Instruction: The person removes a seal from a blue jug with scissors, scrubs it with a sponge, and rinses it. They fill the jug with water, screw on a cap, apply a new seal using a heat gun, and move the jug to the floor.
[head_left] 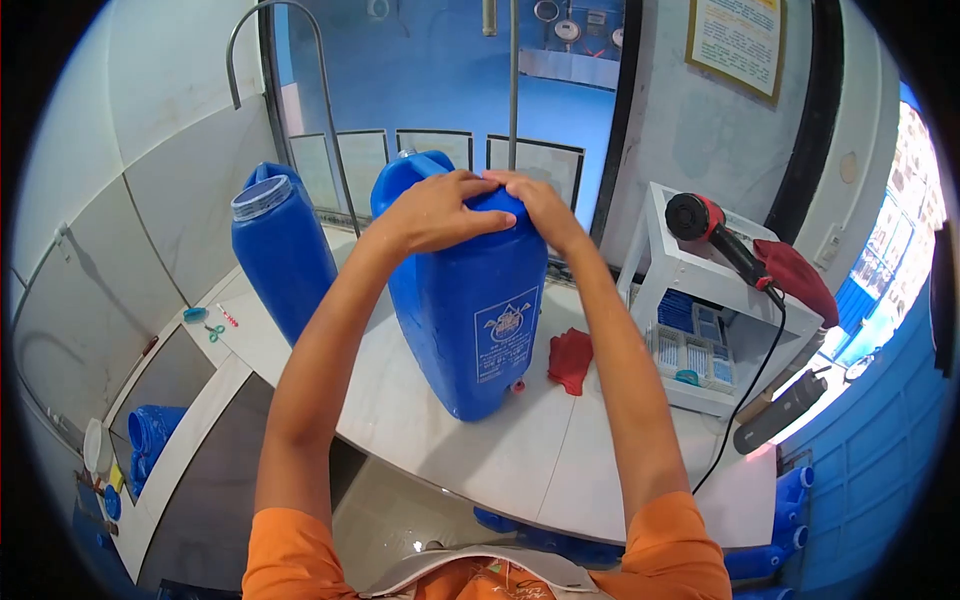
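A tall blue water jug [462,330] stands upright on the white counter, with a white printed logo on its side and a small red spigot [518,386] near its base. On top of it sits a blue cap [492,205], partly covered by my hands. My left hand [440,213] curves round the cap's near left side, thumb stretched across its front. From the right, my right hand [541,212] grips the cap's far and right edge. The fingertips of both hands meet at the back. Right of the jug's base lies a red cloth [570,362].
A second blue jug [285,265], its mouth uncovered, stands at left beneath a curved metal pipe [322,75]. Small scissors [214,332] lie on the left ledge. At right, a white shelf [655,260] carries a heat gun [715,232] with a hanging cord; a dark bottle [780,412] is beside it.
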